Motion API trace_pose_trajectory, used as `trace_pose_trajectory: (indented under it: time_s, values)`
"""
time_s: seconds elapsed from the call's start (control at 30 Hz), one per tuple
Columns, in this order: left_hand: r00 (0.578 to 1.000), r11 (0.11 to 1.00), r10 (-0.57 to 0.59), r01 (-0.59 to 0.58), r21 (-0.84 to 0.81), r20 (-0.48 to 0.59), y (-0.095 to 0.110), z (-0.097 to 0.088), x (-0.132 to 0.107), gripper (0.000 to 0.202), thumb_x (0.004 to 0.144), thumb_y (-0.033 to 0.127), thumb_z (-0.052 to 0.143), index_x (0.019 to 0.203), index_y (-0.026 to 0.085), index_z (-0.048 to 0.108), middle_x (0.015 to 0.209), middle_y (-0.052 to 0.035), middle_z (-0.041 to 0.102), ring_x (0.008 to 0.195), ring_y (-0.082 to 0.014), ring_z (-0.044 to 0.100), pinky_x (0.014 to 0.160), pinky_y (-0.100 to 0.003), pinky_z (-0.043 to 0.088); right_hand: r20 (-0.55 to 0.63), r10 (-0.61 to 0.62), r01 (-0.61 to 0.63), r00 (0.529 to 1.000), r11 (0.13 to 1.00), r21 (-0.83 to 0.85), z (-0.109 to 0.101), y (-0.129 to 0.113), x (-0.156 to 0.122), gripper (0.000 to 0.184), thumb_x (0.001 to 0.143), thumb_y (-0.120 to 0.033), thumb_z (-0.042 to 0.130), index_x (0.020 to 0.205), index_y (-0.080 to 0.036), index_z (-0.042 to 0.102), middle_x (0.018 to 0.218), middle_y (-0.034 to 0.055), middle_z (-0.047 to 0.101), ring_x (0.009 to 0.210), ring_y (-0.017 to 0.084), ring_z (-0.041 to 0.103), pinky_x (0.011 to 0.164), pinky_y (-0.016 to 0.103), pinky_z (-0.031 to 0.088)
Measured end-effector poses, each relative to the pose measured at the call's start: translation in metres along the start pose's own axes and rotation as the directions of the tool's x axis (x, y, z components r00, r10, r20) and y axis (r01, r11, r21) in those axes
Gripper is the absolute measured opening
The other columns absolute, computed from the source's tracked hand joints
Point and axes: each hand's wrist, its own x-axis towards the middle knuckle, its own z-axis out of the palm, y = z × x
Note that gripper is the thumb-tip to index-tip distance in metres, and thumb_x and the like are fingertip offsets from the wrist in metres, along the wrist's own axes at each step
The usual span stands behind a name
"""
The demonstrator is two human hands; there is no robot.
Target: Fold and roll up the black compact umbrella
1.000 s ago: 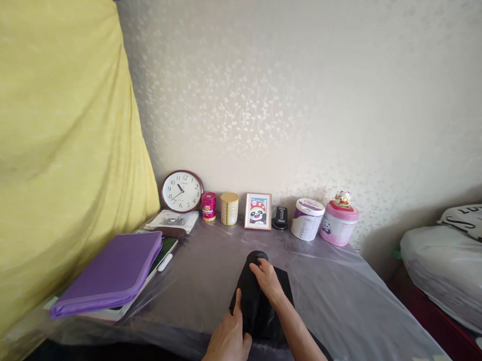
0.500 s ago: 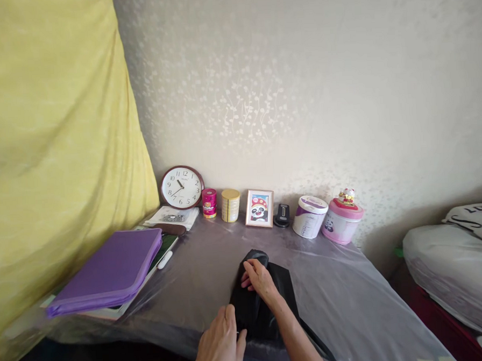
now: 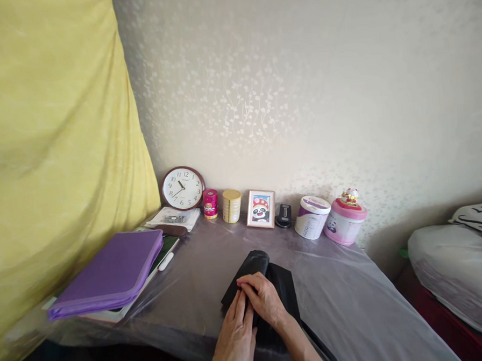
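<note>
On the table (image 3: 183, 302) we are seeing a folder (image 3: 108, 268) lying left, a clock (image 3: 184, 188) behind it, a bundle (image 3: 256, 263) before a picture frame (image 3: 261, 208).

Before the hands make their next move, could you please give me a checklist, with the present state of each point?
1. Left hand and right hand both at the black cloth: ok.
2. Fingers of the two hands clear of each other: not ok, they come together over the cloth.
3. Cloth lying fully flat: not ok, part is bulging up.
4. Something inside the cloth: cannot tell.
5. Purple folder away from the hands: ok.
6. Picture frame standing up: ok.
</note>
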Motion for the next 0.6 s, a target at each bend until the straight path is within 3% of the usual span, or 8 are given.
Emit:
trace_pose_trajectory:
  time_s: [0.1,0.2,0.3,0.4,0.6]
  values:
    - [1.000,1.000,-0.012,0.013,0.027,-0.022,-0.003,0.008,0.000,0.061,0.078,0.009,0.036,0.138,0.017,0.028,0.148,-0.0110,0.021,0.135,-0.0272,0.022,0.106,-0.044,0.032,-0.001,-0.134,0.132,0.991,0.983,-0.125,-0.001,0.005,-0.004,0.029,0.091,-0.031,0.040,0.101,-0.024,0.067,0.097,0.0036,0.069,0.108,0.020,0.054,0.097,0.035,0.038]
    - [0.999,0.998,-0.044,0.045,0.051,-0.010,-0.004,0.010,0.000,0.060,0.080,0.009,0.037,0.138,0.020,0.028,0.149,-0.0115,0.020,0.134,-0.0288,0.023,0.105,-0.045,0.033,0.025,-0.153,0.155,0.988,0.967,-0.202,-0.001,0.018,0.004,0.030,0.092,-0.030,0.039,0.100,-0.024,0.067,0.102,0.0029,0.069,0.114,0.020,0.050,0.105,0.041,0.028]
    - [0.996,0.995,-0.083,0.080,0.067,0.041,-0.002,0.009,0.000,0.062,0.080,0.010,0.040,0.139,0.023,0.025,0.149,-0.0118,0.019,0.133,-0.0296,0.026,0.104,-0.045,0.033,0.037,-0.133,0.138,0.990,0.948,-0.286,-0.004,0.031,0.020,0.030,0.092,-0.028,0.038,0.097,-0.024,0.067,0.106,0.0023,0.068,0.116,0.019,0.048,0.107,0.043,0.021]
    - [0.991,0.990,-0.127,0.125,0.060,0.032,0.000,0.009,-0.001,0.063,0.081,0.011,0.038,0.141,0.019,0.019,0.148,-0.0135,0.019,0.132,-0.0292,0.029,0.103,-0.043,0.034,0.005,-0.090,0.086,0.996,0.933,-0.350,-0.006,0.041,0.036,0.030,0.092,-0.026,0.038,0.095,-0.024,0.068,0.106,0.0027,0.068,0.116,0.019,0.048,0.106,0.043,0.019]
    - [0.972,0.976,-0.215,0.212,0.039,0.098,0.006,0.003,-0.002,0.063,0.083,0.015,0.035,0.142,0.016,0.013,0.142,-0.0171,0.033,0.127,-0.0287,0.036,0.100,-0.042,0.035,-0.101,0.031,-0.070,0.994,0.911,-0.405,-0.009,0.060,0.059,0.030,0.090,-0.025,0.039,0.093,-0.025,0.068,0.109,0.0018,0.066,0.114,0.018,0.049,0.102,0.038,0.027]
